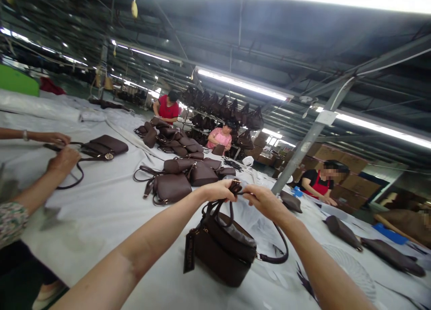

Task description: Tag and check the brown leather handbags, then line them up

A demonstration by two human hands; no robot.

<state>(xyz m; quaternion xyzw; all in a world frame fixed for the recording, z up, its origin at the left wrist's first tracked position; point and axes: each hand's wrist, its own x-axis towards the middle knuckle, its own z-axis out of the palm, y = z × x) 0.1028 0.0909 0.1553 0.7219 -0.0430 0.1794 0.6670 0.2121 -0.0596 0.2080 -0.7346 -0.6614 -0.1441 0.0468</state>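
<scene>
A dark brown handbag (218, 251) stands on the white-covered table right in front of me, its top open with clear plastic showing inside. A dark tag (189, 252) hangs from its left end, and a rounded handle (276, 257) sticks out at the right. Above the bag, my left hand (220, 191) is closed on a gathered dark strap (235, 187) with a bit of gold-coloured metal. My right hand (261, 198) pinches the same strap from the other side, fingers closed.
Several brown handbags (173, 187) lie piled beyond mine. At the left, a co-worker's hands (63, 159) handle a strap of another handbag (106, 146). More people work across the table. A grey post (299, 148) rises at the right, with brown pieces (343, 231) nearby.
</scene>
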